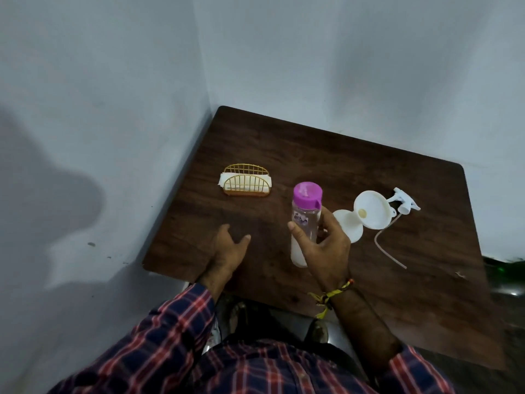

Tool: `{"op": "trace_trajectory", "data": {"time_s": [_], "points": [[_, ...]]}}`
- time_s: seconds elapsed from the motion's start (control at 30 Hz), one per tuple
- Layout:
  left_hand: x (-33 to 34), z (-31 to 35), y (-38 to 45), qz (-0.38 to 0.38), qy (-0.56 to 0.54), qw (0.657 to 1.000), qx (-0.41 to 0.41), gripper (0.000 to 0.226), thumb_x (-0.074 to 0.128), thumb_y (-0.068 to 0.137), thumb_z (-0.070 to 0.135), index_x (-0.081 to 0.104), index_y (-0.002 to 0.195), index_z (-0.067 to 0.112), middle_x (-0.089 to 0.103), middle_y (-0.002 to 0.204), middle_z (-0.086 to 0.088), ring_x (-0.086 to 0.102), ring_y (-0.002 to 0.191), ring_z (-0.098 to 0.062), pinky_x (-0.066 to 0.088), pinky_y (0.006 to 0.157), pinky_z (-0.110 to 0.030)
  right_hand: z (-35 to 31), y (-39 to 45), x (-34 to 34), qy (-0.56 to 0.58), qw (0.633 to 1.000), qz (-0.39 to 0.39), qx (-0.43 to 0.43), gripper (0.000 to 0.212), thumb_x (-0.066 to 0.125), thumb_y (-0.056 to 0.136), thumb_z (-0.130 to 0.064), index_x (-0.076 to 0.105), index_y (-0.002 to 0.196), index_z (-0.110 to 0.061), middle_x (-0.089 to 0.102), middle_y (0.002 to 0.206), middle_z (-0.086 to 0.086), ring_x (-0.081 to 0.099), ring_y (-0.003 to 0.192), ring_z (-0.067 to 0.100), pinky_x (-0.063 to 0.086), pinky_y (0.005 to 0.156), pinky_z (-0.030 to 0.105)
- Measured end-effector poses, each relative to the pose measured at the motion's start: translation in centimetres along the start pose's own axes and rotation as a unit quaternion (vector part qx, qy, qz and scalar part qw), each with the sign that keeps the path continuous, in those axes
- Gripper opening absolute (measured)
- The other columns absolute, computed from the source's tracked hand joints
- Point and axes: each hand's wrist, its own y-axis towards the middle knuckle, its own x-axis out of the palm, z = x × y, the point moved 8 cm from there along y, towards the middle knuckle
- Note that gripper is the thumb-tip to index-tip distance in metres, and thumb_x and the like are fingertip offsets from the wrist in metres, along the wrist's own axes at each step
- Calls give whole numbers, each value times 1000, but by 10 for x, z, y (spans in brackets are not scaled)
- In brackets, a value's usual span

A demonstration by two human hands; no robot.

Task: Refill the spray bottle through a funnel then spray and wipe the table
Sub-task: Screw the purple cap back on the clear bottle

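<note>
Pink-capped bottle [305, 223] is stood upright mid-table, loosely cupped by the right hand [326, 245]; the funnel [370, 210] is seen just right, nearer that hand. The left hand [227, 248] is relaxed, empty.

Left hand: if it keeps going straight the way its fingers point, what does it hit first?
Probably the gold wire napkin holder with white napkins; the left hand lies open on the dark wooden table, bare tabletop between. Depth uncertain.

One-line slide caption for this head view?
Right hand grips pink-capped bottle; funnel sits in spray bottle; left hand open.
</note>
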Motion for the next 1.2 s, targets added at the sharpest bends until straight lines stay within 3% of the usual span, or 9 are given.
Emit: {"op": "trace_trajectory", "data": {"time_s": [0.07, 0.13, 0.2, 0.33, 0.4, 0.57, 0.7, 0.83, 1.2], "points": [[8, -13, 21, -26, 126, 991, -38, 105, 79, 74, 43, 16, 152, 10, 14, 159, -19, 15, 147, -35, 20, 119, -50, -3, 8, -1, -14, 1000, 24, 2, 54, 84, 76, -30, 62, 122, -12, 71, 111, 0, 65, 96, 16, 58, 78, 43], [11, -10, 37, -56, 190, 978, -66, 130, 82, 68, 48, -8, 153, 7, -12, 160, -21, -8, 148, -37, 7, 120, -52, -5, 19, 0, -14, 999, 46, 11, 58, 85, 75, -30, 59, 123, -12, 69, 114, -2, 64, 97, 10, 58, 80, 33], [13, -1, 52, -70, 211, 971, -92, 147, 86, 58, 54, -19, 150, 5, -21, 158, -22, -15, 147, -38, 3, 118, -55, -7, 35, 8, -1, 999, 44, 18, 60, 85, 74, -29, 58, 124, -11, 69, 116, 1, 64, 100, 9, 55, 82, 16], [21, 3, 61, -95, 232, 957, -148, 171, 87, 39, 66, -32, 142, 1, -33, 152, -25, -23, 143, -42, 0, 114, -65, -7, 76, 36, 30, 999, 29, 30, 58, 84, 75, -27, 60, 126, -12, 69, 118, -1, 65, 104, 8, 51, 87, 11], [26, 1, 66, -119, 238, 951, -157, 175, 87, 34, 68, -37, 139, 2, -38, 149, -24, -28, 142, -42, -2, 113, -66, -2, 99, 51, 47, 997, 33, 49, 57, 84, 75, -24, 60, 126, -12, 68, 117, -3, 63, 103, 6, 47, 84, 3], [29, -5, 81, -138, 227, 948, -177, 180, 88, 30, 68, -43, 136, 5, -46, 145, -21, -34, 138, -42, -6, 111, -68, 13, 156, 95, 77, 993, 59, 71, 58, 86, 73, -21, 62, 124, -9, 70, 111, -3, 65, 97, 7, 47, 79, 3], [34, -9, 83, -148, 231, 949, -158, 178, 85, 33, 72, -43, 134, 2, -47, 142, -25, -35, 136, -45, -6, 108, -70, 25, 203, 131, 78, 988, 77, 105, 59, 86, 72, -21, 62, 124, -7, 71, 114, 4, 66, 101, 15, 53, 86, 22], [38, -11, 85, -160, 227, 947, -164, 177, 84, 34, 73, -44, 134, 2, -47, 141, -27, -36, 135, -47, -6, 108, -70, 34, 256, 165, 40, 991, 65, 110, 52, 86, 72, -20, 64, 116, -2, 71, 111, 9, 66, 99, 21, 52, 87, 30], [40, -10, 88, -156, 212, 945, -192, 179, 85, 32, 71, -55, 120, 2, -52, 135, -29, -41, 132, -47, -9, 107, -70, 45, 311, 208, 10, 991, 64, 119, 50, 84, 74, -19, 63, 114, 1, 71, 111, 12, 67, 101, 24, 43, 79, 16]]}}
